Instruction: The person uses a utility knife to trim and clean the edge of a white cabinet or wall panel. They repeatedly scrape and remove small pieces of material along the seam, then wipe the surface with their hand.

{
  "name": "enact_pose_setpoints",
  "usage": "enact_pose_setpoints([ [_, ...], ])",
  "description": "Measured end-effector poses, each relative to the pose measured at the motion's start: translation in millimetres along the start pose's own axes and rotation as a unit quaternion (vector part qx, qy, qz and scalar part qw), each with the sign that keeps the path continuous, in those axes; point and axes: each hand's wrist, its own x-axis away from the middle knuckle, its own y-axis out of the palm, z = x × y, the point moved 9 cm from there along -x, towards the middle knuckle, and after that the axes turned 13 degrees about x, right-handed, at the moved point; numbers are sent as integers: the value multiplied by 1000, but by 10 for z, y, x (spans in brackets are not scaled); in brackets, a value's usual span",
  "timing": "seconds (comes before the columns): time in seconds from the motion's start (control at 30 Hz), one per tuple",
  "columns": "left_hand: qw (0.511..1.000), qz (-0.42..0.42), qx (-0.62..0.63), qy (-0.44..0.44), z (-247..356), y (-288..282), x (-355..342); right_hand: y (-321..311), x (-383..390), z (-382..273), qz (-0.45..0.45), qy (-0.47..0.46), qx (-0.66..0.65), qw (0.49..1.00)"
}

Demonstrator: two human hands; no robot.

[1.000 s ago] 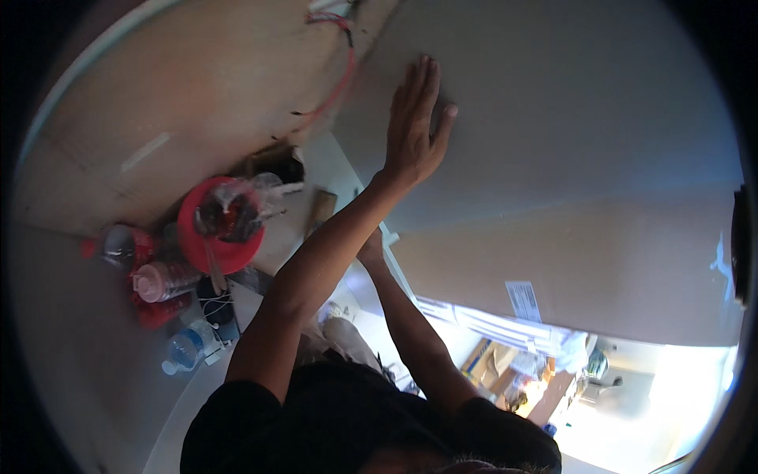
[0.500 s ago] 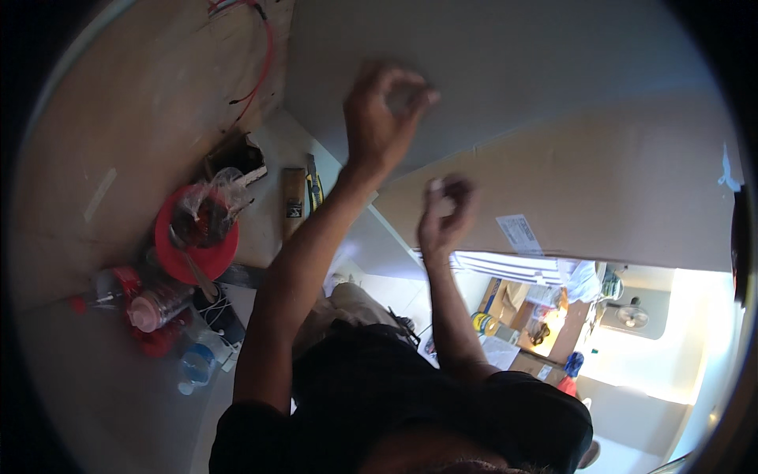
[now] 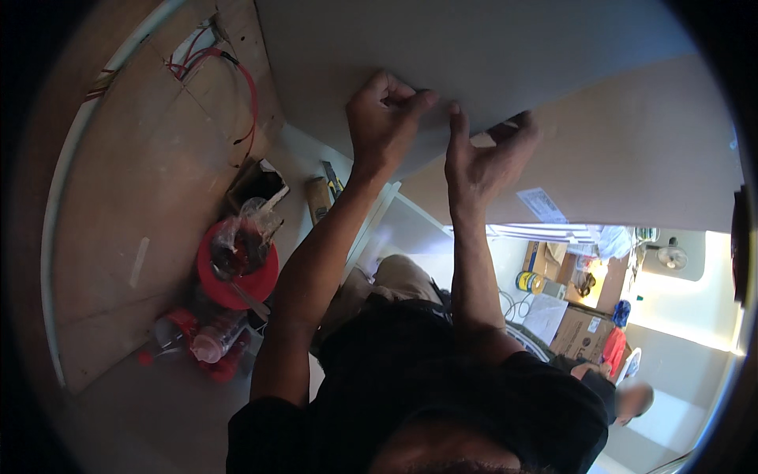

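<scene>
A large grey panel [image 3: 489,47] fills the upper view, bordered by a tan cardboard sheet [image 3: 608,150] with a white label. My left hand [image 3: 385,125] is raised against the grey panel with fingers curled and pinched; what is between them, if anything, is hidden. My right hand [image 3: 489,158] grips the panel's edge, thumb on the grey face and fingertips partly hidden at the edge. Below them, a yellow-and-black cutter [image 3: 332,182] lies beside a narrow brown block [image 3: 317,197] on a ledge.
At left are a red bowl [image 3: 229,288] with a plastic bag, bottles [image 3: 213,340], an open small box [image 3: 257,186] and red wires [image 3: 251,95] on a wooden board [image 3: 118,182]. Another person [image 3: 624,403] is at lower right, near boxes [image 3: 576,332] and a fan [image 3: 671,257].
My left hand was flat on the panel and has curled its fingers. My right hand has risen from lower down to the panel's edge. The view has shifted, revealing another person.
</scene>
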Motion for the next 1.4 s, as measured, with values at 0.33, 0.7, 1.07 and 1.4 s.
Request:
enact_pose_setpoints([
  [0.33, 998, 16, 57, 13, 71, 71, 9, 47, 49, -60, 25, -9, 4, 1000],
  [0.7, 997, 17, 49, 57, -58, 0, 53, 77, 80, 27, -35, -21, -64, 997],
  [1.07, 978, 19, -148, 146, 181, 75, -73, -28, 505, 441, -112, 72, -195, 972],
  [1.4, 995, 86, 28, -29, 36, 89, 225, 556, 2536, 723, -451, -63, -126, 881],
])
